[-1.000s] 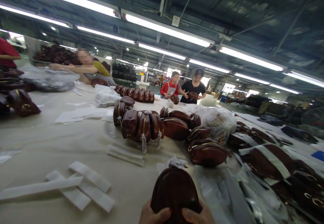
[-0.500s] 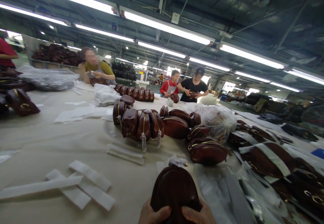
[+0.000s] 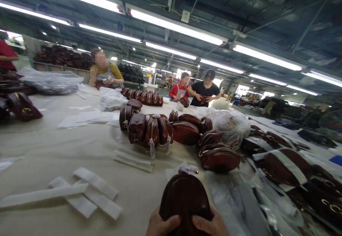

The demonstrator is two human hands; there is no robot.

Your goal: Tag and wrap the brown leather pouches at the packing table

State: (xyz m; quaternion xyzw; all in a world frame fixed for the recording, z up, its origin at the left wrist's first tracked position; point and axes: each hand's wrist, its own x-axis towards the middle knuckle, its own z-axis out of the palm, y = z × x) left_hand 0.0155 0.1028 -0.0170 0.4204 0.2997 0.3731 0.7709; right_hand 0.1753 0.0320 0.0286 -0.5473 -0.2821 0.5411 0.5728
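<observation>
Both hands grip a dark brown leather bag (image 3: 185, 197) with a rounded top, held up close at the bottom of the view. My left hand (image 3: 162, 224) clasps its left side, thumb pressed on the face. On the opposite side my right hand (image 3: 211, 225) holds it the same way; the other fingers are hidden behind. Just beyond the bag lies a small clear-wrapped piece with a metal end (image 3: 188, 168). Farther back stand brown zippered bags (image 3: 151, 131), with another brown bag (image 3: 220, 158) lying to their right.
White paper strips (image 3: 88, 193) lie on the pale table (image 3: 66, 150) at left. Clear plastic sheets (image 3: 235, 200) and strapped brown bags (image 3: 285, 166) spread at right. A bundled plastic bag (image 3: 228, 124) sits behind. Co-workers (image 3: 205, 92) handle bags across the table.
The bag in my hands has risen very slightly, with my grip the same. At far left, a co-worker has straightened up and lowered one hand a little.
</observation>
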